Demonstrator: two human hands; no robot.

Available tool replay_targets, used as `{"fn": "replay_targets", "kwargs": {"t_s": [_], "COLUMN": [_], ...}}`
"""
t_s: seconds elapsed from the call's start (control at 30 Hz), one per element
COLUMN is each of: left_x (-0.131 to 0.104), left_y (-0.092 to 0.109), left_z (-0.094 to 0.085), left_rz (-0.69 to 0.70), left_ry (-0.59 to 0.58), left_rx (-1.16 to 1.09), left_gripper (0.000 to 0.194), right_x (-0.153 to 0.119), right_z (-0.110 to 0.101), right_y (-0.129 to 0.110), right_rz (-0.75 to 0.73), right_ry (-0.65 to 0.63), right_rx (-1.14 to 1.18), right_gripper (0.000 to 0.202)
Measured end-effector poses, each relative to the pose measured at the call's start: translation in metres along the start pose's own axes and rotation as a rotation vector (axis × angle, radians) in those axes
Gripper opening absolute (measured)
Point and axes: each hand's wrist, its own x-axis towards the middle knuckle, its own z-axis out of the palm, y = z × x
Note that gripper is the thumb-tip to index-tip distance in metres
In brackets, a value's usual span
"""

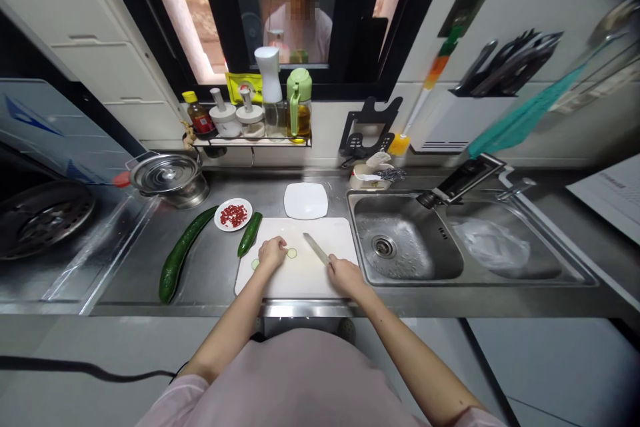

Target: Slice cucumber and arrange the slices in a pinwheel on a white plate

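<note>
My right hand (346, 275) is wrapped round the handle of a knife (316, 248), whose blade points up and left over the white cutting board (320, 280). On the board's left part, my left hand (273, 254) has its fingers closed beside a pale cucumber slice (291, 253); what they hold, if anything, is too small to tell. Another slice (255, 264) shows at the left of that hand. A cut piece of cucumber (249, 235) lies across the board's upper left edge. Farther left, a long whole cucumber (181, 260) rests on the steel counter.
Behind the board are an empty white plate (306, 201) and a small dish (229, 226) of red pieces. A steel pot (185, 190) stands at the back left. The double sink (410, 253) adjoins the board's right side. Bottles line a shelf (255, 142) under the window.
</note>
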Motion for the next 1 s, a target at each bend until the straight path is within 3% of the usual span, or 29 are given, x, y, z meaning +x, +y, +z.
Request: {"fn": "replay_targets", "kwargs": {"t_s": [0.27, 1.0], "left_x": [0.004, 0.007], "left_y": [0.002, 0.002], "left_z": [-0.002, -0.005], "left_rz": [-0.021, -0.023], "left_ry": [-0.013, -0.051], "left_rx": [0.024, 0.063], "left_gripper": [0.016, 0.019], "right_x": [-0.020, -0.018], "right_z": [0.002, -0.001], "right_y": [-0.018, -0.021], "right_rz": [-0.115, -0.138], "right_ry": [-0.049, -0.099], "right_rx": [-0.056, -0.084], "right_gripper": [0.030, 0.030]}}
